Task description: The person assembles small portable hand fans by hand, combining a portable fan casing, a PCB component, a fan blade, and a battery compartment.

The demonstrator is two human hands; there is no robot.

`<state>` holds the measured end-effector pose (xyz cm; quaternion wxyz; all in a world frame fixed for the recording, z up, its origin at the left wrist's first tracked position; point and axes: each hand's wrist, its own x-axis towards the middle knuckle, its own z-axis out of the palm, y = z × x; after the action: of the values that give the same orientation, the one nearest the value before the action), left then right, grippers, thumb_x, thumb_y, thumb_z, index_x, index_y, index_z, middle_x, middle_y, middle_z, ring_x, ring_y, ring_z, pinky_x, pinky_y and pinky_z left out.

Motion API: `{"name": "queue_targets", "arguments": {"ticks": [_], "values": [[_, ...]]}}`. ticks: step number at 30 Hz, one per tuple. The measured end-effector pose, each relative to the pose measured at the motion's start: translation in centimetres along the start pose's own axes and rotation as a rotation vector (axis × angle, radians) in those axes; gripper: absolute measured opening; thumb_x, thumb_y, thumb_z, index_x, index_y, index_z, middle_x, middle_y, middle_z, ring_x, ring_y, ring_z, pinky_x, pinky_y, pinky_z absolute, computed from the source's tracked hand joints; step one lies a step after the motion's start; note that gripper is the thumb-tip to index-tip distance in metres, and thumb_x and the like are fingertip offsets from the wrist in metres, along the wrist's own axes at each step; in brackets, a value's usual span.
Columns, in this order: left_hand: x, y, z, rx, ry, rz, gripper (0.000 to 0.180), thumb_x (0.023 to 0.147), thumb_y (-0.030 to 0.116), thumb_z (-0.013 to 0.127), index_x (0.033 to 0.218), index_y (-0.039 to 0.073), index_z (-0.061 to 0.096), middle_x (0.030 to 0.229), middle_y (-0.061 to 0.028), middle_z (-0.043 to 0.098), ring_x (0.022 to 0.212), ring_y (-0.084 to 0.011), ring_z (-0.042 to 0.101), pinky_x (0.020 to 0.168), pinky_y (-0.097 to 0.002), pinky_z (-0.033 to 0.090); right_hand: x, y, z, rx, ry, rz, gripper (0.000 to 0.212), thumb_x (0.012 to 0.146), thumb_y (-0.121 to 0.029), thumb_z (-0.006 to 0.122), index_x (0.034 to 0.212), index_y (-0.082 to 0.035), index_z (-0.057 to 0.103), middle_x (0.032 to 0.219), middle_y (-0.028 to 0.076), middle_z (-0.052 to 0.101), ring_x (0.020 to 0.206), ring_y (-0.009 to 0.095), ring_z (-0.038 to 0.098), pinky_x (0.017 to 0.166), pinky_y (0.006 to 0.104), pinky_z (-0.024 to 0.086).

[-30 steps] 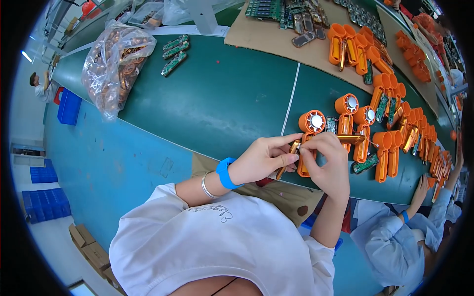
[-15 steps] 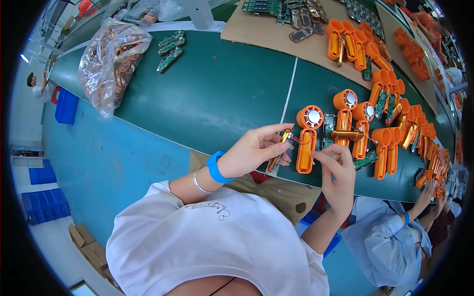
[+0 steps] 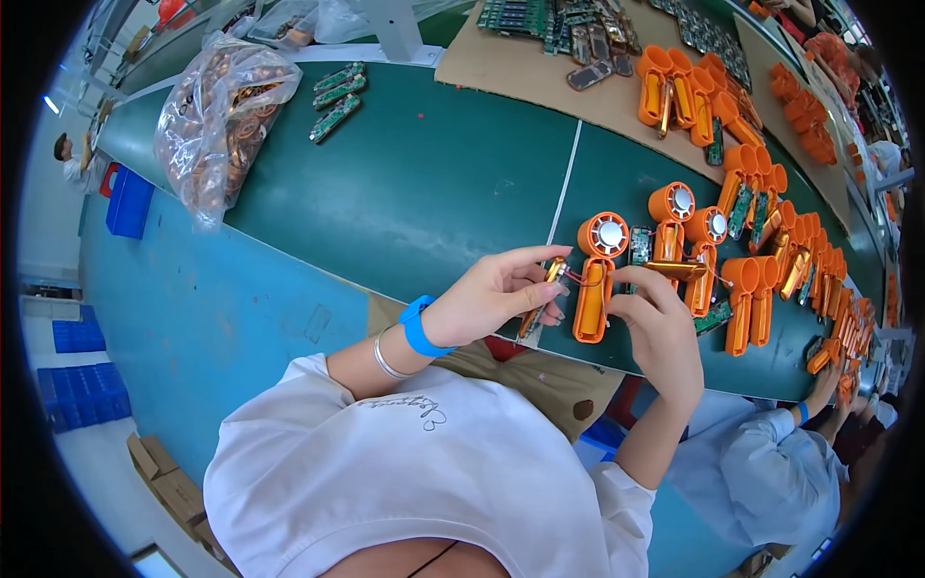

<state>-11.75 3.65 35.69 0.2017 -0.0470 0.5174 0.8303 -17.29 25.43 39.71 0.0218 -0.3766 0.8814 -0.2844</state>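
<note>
My left hand (image 3: 496,297) pinches a narrow circuit board (image 3: 541,301) with a shiny gold back, seen edge-on. Thin red wires (image 3: 576,277) run from its top toward an orange fan housing (image 3: 592,328). That housing lies on the table with a round silver-centred fan head (image 3: 608,234) at its far end and a yellow cylinder in its handle. My right hand (image 3: 660,332) is curled at the handle's right edge, thumb and forefinger close to it. Whatever those fingertips grip is too small to make out.
More orange fan housings (image 3: 740,306) with green boards and gold parts line the table to the right. A plastic bag of copper-coloured parts (image 3: 217,135) sits at the far left, near several loose boards (image 3: 335,118). Cardboard (image 3: 501,72) lies at the back. A co-worker's hands (image 3: 831,380) work at the right.
My right forefinger has moved up along the handle edge, away from the thumb's former pinch lower down. The left hand keeps its hold on the board. The whole view has shifted slightly.
</note>
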Motion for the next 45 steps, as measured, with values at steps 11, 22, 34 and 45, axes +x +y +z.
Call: {"name": "queue_targets", "arguments": {"ticks": [11,22,34,45], "values": [[0.2,0.1,-0.2,0.031,-0.011,-0.021,0.045,0.092,0.005,0.051,0.136,0.003,0.038,0.107,-0.0090,0.058,0.090,-0.0162,0.061,0.082,-0.0293,0.050,0.8,-0.4,-1.1,-0.228,-0.070,-0.170,0.017,0.065,-0.001,0.064,0.080,-0.008,0.066,0.104,0.006,0.057,0.082,0.022,0.057,0.070,0.0339,0.047],[0.0,-0.2,-0.2,-0.007,-0.027,-0.005,0.045,0.092,0.005,0.050,0.136,0.003,0.037,0.107,-0.0095,0.058,0.089,-0.0164,0.061,0.082,-0.0294,0.050,2.1,0.1,1.8,0.625,0.188,0.254,0.011,0.077,0.001,0.068,0.087,0.001,0.066,0.080,0.007,0.064,0.063,0.009,0.057,0.054,0.0201,0.043],[-0.1,-0.1,-0.2,-0.032,-0.030,0.004,0.046,0.092,0.005,0.050,0.136,0.003,0.037,0.107,-0.0089,0.058,0.090,-0.0167,0.061,0.083,-0.0299,0.049,2.7,-0.6,3.0,0.594,0.180,0.162,0.008,0.078,0.003,0.064,0.086,0.001,0.064,0.080,0.004,0.058,0.056,0.004,0.045,0.047,0.0186,0.033],[-0.1,-0.2,-0.2,-0.054,-0.034,0.013,0.046,0.092,0.005,0.050,0.136,0.003,0.037,0.106,-0.0081,0.058,0.090,-0.0167,0.060,0.083,-0.0298,0.049,2.3,-0.5,3.8,-0.003,0.306,-0.128,0.017,0.077,-0.003,0.067,0.093,-0.002,0.062,0.086,0.011,0.061,0.068,0.022,0.062,0.058,0.0310,0.050]]}}
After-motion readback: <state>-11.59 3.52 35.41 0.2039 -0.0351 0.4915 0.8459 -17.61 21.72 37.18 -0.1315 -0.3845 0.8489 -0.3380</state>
